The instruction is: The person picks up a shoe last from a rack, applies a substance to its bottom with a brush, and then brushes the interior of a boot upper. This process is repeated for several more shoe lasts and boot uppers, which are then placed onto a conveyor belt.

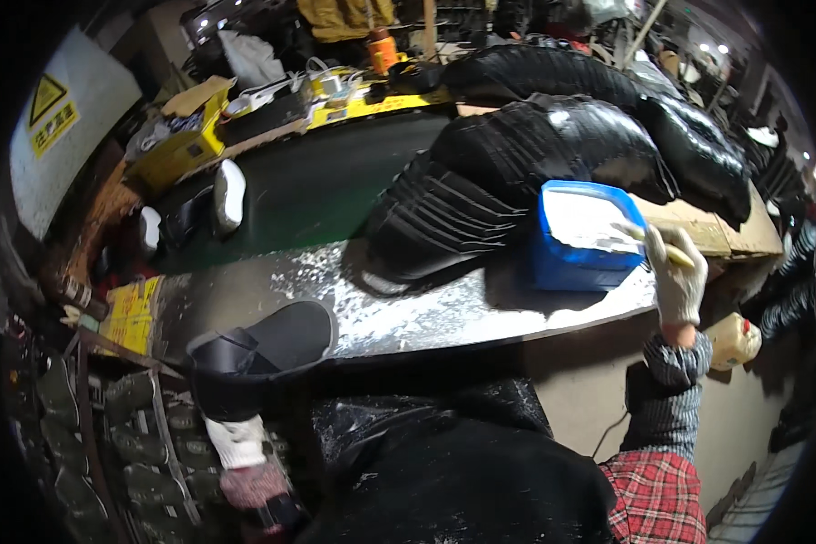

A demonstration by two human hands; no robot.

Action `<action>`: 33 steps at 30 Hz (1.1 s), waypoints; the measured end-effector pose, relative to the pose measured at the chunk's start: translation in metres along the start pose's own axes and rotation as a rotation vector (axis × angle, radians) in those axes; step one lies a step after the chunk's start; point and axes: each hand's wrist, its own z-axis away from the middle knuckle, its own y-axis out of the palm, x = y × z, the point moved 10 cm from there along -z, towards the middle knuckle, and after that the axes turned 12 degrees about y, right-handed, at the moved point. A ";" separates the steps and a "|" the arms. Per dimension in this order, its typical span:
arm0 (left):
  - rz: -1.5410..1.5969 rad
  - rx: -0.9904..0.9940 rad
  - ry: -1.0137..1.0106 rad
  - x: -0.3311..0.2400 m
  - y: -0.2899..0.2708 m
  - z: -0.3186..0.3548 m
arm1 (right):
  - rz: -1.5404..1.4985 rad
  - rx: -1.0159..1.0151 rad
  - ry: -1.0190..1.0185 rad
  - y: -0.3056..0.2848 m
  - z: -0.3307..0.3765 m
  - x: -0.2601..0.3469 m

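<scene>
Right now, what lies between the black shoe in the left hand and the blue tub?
In the head view, a fanned stack of black sole pieces lies on the white-stained bench between the black shoe and blue tub.

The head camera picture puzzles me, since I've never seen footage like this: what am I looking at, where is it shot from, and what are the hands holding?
The one picture comes from a wide fisheye camera worn on a person's head, looking down, so straight edges bend near the rim. No machine is at work, only a person's two gloved hands. The left hand, low in the frame, holds a black shoe with its sole turned up. The right hand grips a pale brush handle at a blue tub with whitish paste inside. The tub stands on a workbench spattered white. Behind it lie stacked black shoe parts. Farther back, a dark green belt carries a shoe with a white sole.
</scene>
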 end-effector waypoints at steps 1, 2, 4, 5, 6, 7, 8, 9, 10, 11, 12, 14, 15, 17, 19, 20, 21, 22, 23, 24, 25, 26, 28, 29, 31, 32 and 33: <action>0.033 0.140 -0.239 -0.026 -0.084 -0.042 | 0.105 0.010 -0.056 0.002 0.009 0.008; -0.367 0.178 -0.135 -0.016 -0.087 -0.019 | 0.145 0.004 -0.107 0.010 0.019 0.019; -0.680 0.410 -0.516 0.039 -0.039 0.067 | 0.055 0.028 -0.118 0.025 0.034 0.047; -0.538 0.411 -0.547 0.063 0.002 0.103 | -0.049 0.061 -0.092 0.040 0.042 0.061; -0.417 0.185 -0.406 0.071 0.012 0.104 | -0.248 0.120 -0.035 0.065 0.050 0.076; -0.775 0.411 -0.203 0.070 0.034 0.091 | -0.442 0.170 0.033 0.086 0.061 0.094; -0.702 0.342 -0.289 0.088 0.033 0.080 | -0.480 0.333 0.030 0.123 0.073 0.122; -0.709 0.375 -0.120 0.085 0.047 0.077 | -0.517 0.496 0.027 0.159 0.085 0.151; -0.704 0.484 -0.140 0.083 0.057 0.075 | -0.601 0.615 0.002 0.189 0.100 0.174; -0.653 0.525 -0.176 0.094 0.057 0.068 | -0.653 0.693 -0.025 0.212 0.112 0.190; -0.648 0.553 -0.088 0.095 0.068 0.070 | -0.658 0.713 -0.031 0.240 0.119 0.201; -0.584 0.571 0.004 0.090 0.104 0.090 | -0.670 0.835 -0.318 0.275 0.138 0.253; -0.993 0.880 0.420 0.070 0.121 0.096 | -0.676 0.887 -0.464 0.283 0.150 0.269; -0.402 0.572 0.113 0.082 0.063 0.054 | -0.914 0.944 0.189 0.338 0.138 0.208; -0.432 0.505 0.199 0.057 0.079 0.065 | -0.602 0.771 -0.048 0.318 0.127 0.195; -0.451 0.455 0.269 0.045 0.086 0.070 | -0.616 0.859 0.112 0.318 0.139 0.173; -0.458 0.460 0.292 0.041 0.092 0.075 | -0.619 0.936 0.277 0.313 0.155 0.151; -0.467 0.486 0.300 0.042 0.100 0.079 | -0.712 0.960 0.198 0.299 0.161 0.157; -0.479 0.532 0.227 0.067 0.103 0.068 | -0.572 0.881 0.162 0.297 0.151 0.132; -0.513 0.569 0.189 0.077 0.107 0.067 | -0.607 0.789 0.188 0.291 0.135 0.142; -0.539 0.611 0.169 0.078 0.113 0.075 | -0.651 0.702 0.197 0.285 0.117 0.168; -0.564 0.650 0.170 0.079 0.118 0.086 | -0.671 0.583 0.009 0.281 0.111 0.200; -0.592 0.713 0.140 0.093 0.123 0.091 | -0.579 0.784 -0.417 0.287 0.139 0.284; -0.607 0.729 0.131 0.095 0.124 0.093 | -0.666 1.041 -0.425 0.290 0.166 0.313; -0.630 0.740 0.110 0.093 0.129 0.095 | -0.674 0.955 -0.750 0.274 0.215 0.345; -0.652 0.750 0.112 0.089 0.132 0.094 | -0.580 0.946 -0.845 0.261 0.237 0.354; -0.668 0.750 0.104 0.085 0.133 0.094 | -0.624 1.012 -0.837 0.244 0.245 0.355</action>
